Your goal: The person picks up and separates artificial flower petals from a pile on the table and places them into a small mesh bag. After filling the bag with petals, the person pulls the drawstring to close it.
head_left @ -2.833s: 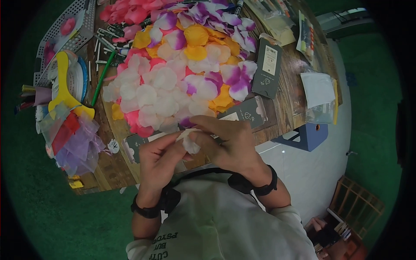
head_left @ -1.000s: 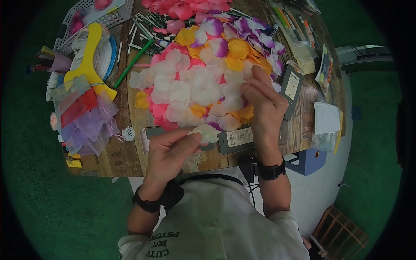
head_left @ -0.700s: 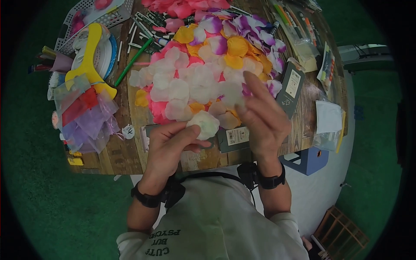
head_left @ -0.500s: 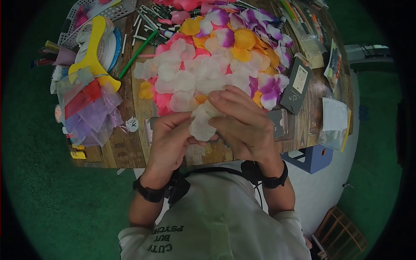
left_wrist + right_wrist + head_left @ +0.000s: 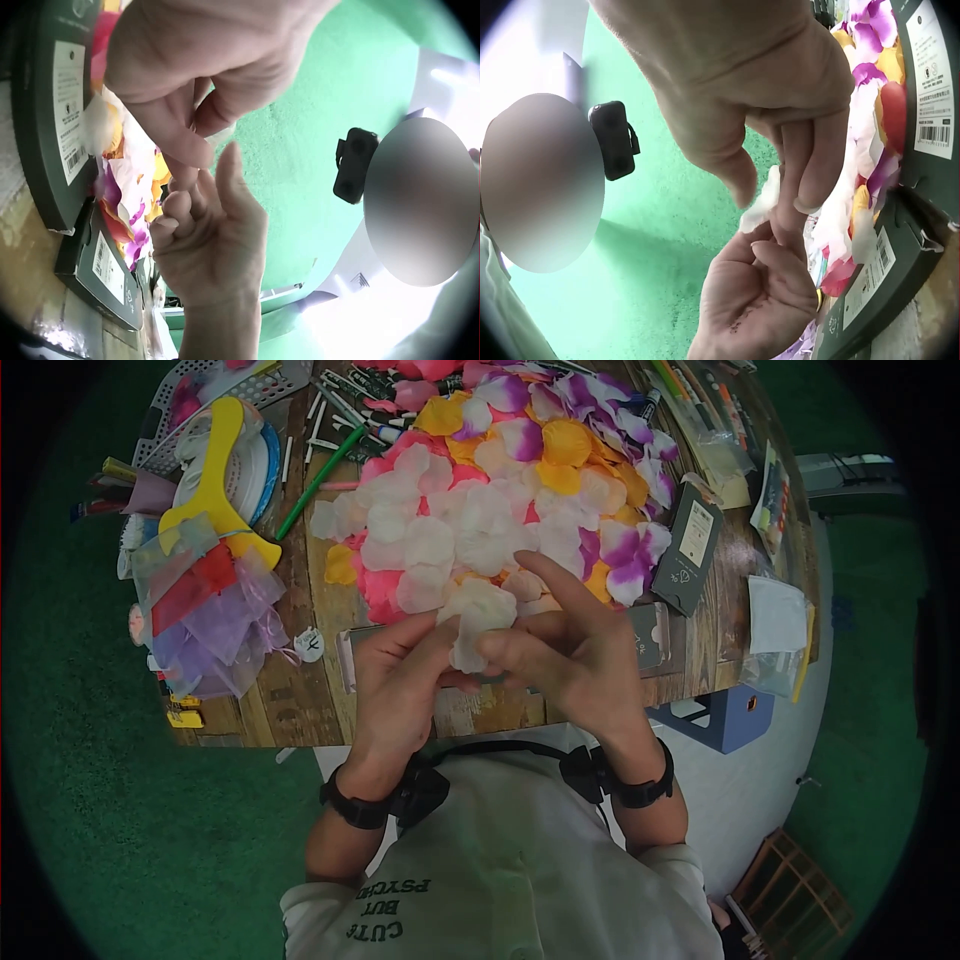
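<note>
Pinching a bunch of white petals (image 5: 474,610) at the near edge of the petal heap (image 5: 450,525), the left hand (image 5: 395,685) has its grip closed, thumb against fingers, on the bunch's left side. The right hand (image 5: 590,660) meets it from the other side: its thumb and bent fingers take the petals' edge, while the index finger stretches up over the heap. The bunch is off-white, thin and soft-looking, with rounded lobes that overlap and ripple at the rim; one part hangs down between the two thumbs. In the right wrist view it shows as a pale, wavy-edged piece between the hands.

The heap on the wooden worktop (image 5: 285,695) mixes white, pink, orange and purple-and-white petals. Left of the heap lie a green stick (image 5: 320,482), a yellow forked piece (image 5: 212,485) and sheer purple bags (image 5: 215,635). A dark box (image 5: 688,548) with a white label is just right of it, and a clear packet (image 5: 777,635) lies farther right.
</note>
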Tool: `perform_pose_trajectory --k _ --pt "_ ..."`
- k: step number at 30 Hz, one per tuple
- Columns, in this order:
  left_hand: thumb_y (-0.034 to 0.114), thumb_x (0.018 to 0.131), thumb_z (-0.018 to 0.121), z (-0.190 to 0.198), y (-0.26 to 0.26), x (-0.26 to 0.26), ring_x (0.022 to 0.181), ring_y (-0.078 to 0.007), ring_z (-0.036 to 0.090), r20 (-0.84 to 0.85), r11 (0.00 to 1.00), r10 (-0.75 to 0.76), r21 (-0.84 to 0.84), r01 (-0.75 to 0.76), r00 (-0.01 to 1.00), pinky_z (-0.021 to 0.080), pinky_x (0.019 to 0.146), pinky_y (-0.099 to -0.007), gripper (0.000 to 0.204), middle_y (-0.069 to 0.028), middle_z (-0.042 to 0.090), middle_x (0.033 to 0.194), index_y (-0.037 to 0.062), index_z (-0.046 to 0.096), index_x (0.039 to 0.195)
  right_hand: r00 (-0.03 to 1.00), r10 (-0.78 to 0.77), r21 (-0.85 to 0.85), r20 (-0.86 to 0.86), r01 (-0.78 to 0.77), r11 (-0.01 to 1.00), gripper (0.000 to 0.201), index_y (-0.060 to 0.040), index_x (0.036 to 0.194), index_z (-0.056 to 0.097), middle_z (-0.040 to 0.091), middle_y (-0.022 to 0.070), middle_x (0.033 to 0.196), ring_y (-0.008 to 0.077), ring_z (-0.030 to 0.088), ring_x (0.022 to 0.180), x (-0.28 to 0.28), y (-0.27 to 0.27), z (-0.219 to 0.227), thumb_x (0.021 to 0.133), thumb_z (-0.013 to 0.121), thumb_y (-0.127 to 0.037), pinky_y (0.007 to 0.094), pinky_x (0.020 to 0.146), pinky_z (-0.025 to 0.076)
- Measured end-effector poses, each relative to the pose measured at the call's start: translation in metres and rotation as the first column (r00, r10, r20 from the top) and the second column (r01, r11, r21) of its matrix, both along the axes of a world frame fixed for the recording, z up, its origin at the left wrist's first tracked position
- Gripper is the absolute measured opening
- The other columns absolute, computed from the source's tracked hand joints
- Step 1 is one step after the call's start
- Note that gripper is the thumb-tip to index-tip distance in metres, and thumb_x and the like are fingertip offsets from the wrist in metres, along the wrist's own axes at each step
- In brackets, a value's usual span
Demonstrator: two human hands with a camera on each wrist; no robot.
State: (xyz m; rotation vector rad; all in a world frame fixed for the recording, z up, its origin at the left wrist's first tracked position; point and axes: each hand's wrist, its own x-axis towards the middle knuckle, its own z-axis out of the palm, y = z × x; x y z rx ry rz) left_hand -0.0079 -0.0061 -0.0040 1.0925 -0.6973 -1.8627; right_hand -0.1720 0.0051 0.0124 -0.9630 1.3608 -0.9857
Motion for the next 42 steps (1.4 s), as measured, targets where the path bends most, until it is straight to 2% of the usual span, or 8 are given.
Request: perform_pose_trajectory --k 6,12,14,18,24,30,32,42 --pt "0.015 0.090 0.053 0.007 0.001 0.003 0.065 -0.0162 0.066 0.135 1.000 -0.010 -0.018 0.012 0.991 0.048 0.051 -0.0207 0.024 -0.0091 0.066 0.083 -0.0042 0.062 0.102 1.000 0.015 0.024 0.013 -0.016 1.000 0.039 0.0029 0.113 0.056 0.066 0.0097 0.067 0.0092 0.062 0.056 0.001 0.000 -0.004 0.078 0.067 -0.009 0.0235 0.052 0.047" --pt "0.015 0.090 0.053 0.002 0.000 0.003 0.063 -0.0163 0.066 0.194 1.000 -0.030 -0.001 0.031 0.980 0.047 0.050 -0.0204 0.024 -0.0088 0.066 0.082 -0.0042 0.062 0.101 0.996 0.006 -0.225 -0.094 -0.027 0.974 0.028 0.0076 0.107 0.058 0.065 0.0085 0.071 0.0102 0.060 0.057 -0.005 0.003 0.006 0.080 0.063 0.000 0.0224 0.052 0.047" --pt "0.016 0.090 0.053 0.001 0.001 0.000 0.062 -0.0166 0.066 0.170 0.999 -0.038 0.020 0.035 0.985 0.047 0.049 -0.0206 0.024 -0.0086 0.066 0.082 -0.0039 0.062 0.101 0.939 0.022 -0.303 -0.342 -0.132 0.944 0.029 0.0079 0.107 0.058 0.065 0.0080 0.069 0.0092 0.059 0.055 -0.002 0.002 0.002 0.080 0.063 -0.001 0.0229 0.051 0.047" --pt "0.016 0.091 0.053 0.006 0.001 -0.001 0.062 -0.0165 0.066 0.111 0.999 0.018 0.036 -0.022 0.994 0.047 0.049 -0.0210 0.024 -0.0085 0.066 0.082 -0.0037 0.062 0.102 0.917 -0.032 -0.207 -0.398 -0.055 0.977 0.033 0.0078 0.110 0.056 0.064 0.0077 0.067 0.0074 0.058 0.056 0.001 0.004 -0.004 0.079 0.065 -0.001 0.0227 0.051 0.046" --pt "0.016 0.091 0.053 0.009 0.005 -0.003 0.058 -0.0158 0.065 0.221 0.997 -0.072 -0.005 0.075 0.973 0.045 0.045 -0.0203 0.024 -0.0083 0.065 0.081 -0.0038 0.061 0.103 0.989 0.110 -0.053 -0.094 -0.115 0.992 0.040 0.0057 0.116 0.053 0.065 0.0080 0.070 0.0074 0.059 0.062 0.002 0.006 -0.007 0.079 0.066 0.000 0.0229 0.054 0.048" --pt "0.012 0.090 0.052 0.006 0.000 0.005 0.054 -0.0153 0.064 0.238 0.999 -0.038 0.044 0.028 0.971 0.044 0.041 -0.0200 0.023 -0.0083 0.064 0.082 -0.0044 0.060 0.104 0.991 -0.094 -0.027 0.095 0.097 0.995 0.035 0.0000 0.111 0.058 0.061 0.0058 0.060 0.0071 0.059 0.054 -0.004 0.008 -0.004 0.077 0.065 -0.002 0.0217 0.050 0.045" --pt "0.012 0.090 0.052 0.004 0.001 0.005 0.054 -0.0158 0.064 0.195 0.998 -0.064 0.037 0.058 0.979 0.044 0.041 -0.0200 0.023 -0.0075 0.064 0.080 -0.0045 0.061 0.103 0.994 0.070 -0.199 -0.080 -0.084 0.976 0.036 0.0032 0.113 0.057 0.065 0.0081 0.067 0.0101 0.061 0.057 -0.008 0.007 0.003 0.078 0.065 0.001 0.0225 0.051 0.047" --pt "0.010 0.090 0.051 0.007 0.003 0.000 0.054 -0.0163 0.064 0.201 0.989 -0.142 0.067 0.131 0.969 0.044 0.041 -0.0199 0.022 -0.0077 0.064 0.080 -0.0051 0.061 0.103 0.837 0.084 -0.236 -0.541 -0.247 0.940 0.034 0.0014 0.107 0.059 0.064 0.0107 0.063 0.0124 0.063 0.053 -0.006 -0.001 0.002 0.075 0.066 -0.007 0.0248 0.049 0.047"
